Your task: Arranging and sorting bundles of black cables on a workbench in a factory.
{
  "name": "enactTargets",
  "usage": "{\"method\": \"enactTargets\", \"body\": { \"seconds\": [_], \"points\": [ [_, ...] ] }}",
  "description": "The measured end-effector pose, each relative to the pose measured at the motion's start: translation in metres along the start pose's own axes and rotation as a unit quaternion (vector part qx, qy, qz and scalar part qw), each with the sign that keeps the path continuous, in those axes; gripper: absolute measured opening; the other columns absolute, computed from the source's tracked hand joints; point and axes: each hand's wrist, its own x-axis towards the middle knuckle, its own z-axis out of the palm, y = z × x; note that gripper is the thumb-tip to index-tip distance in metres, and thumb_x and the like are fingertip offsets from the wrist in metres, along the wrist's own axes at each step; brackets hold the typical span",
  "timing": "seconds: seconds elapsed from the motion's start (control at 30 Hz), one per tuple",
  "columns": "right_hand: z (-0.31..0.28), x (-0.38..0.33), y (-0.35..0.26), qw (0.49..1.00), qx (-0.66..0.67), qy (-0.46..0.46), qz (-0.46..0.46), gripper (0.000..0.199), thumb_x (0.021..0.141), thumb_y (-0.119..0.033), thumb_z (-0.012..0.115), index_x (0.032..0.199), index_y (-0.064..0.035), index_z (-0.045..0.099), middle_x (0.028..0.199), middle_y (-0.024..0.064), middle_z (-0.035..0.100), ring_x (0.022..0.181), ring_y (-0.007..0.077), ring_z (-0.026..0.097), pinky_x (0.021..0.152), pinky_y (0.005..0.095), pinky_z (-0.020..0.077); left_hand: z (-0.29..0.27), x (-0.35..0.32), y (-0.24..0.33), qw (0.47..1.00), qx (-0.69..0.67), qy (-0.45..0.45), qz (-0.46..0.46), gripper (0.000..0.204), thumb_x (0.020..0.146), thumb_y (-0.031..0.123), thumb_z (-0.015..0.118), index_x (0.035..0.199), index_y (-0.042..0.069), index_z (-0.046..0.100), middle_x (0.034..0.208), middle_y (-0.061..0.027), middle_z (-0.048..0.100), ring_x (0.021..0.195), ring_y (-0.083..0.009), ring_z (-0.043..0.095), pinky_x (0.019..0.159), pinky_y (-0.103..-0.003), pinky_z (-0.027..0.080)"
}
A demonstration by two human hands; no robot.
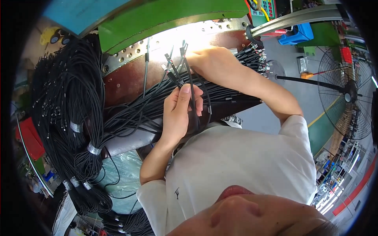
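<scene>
My left hand (pixel 179 106) is closed, thumb on top, around a few black cables (pixel 180 83). Their connector ends (pixel 169 59) stick up and fan out above the thumb, and the cable lengths hang below the fingers. My right hand (pixel 202 59) reaches in from the right, close to these ends, under a strong light. Glare washes out its fingers, so I cannot tell whether it touches a connector. Beneath both hands, a thick pile of black cables (pixel 224 93) lies across the dark red bench top (pixel 124 84).
Large tied bundles of black cables (pixel 75 78) hang at the left. A green machine edge (pixel 169 19) with a perforated metal strip runs along the far side. On the right are a metal arm (pixel 295 20), a blue plastic piece (pixel 298 34) and a caged floor fan (pixel 347 96).
</scene>
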Motion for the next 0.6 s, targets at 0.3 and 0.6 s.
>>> {"method": "enactTargets", "body": {
  "seconds": [0.3, 0.6],
  "points": [
    [0.002, -0.018, 0.021, 0.972, -0.014, 0.213, -0.100, 0.014, 0.073, -0.011, 0.066, 0.083, -0.0071, 0.057, 0.074, 0.0059, 0.057, 0.069, 0.0239, 0.059, 0.058, 0.0339, 0.0478, 0.016, -0.004, 0.013, 0.956, 0.203, 0.068, 0.201, 0.040, 0.100, 0.028, 0.035, 0.091, -0.003, 0.058, 0.068, -0.0092, 0.059, 0.055, -0.0107, 0.051, 0.051, -0.020, 0.038],
    [0.014, -0.027, 0.017, 0.993, 0.026, 0.111, 0.017, 0.013, 0.077, -0.013, 0.066, 0.087, -0.0091, 0.060, 0.082, 0.0069, 0.062, 0.075, 0.0268, 0.062, 0.062, 0.0343, 0.0498, 0.011, -0.015, 0.037, 0.987, 0.033, -0.145, -0.059, 0.045, 0.101, 0.033, 0.034, 0.103, -0.006, 0.057, 0.064, -0.0062, 0.056, 0.055, -0.0105, 0.054, 0.051, -0.022, 0.042]
  ]
}}
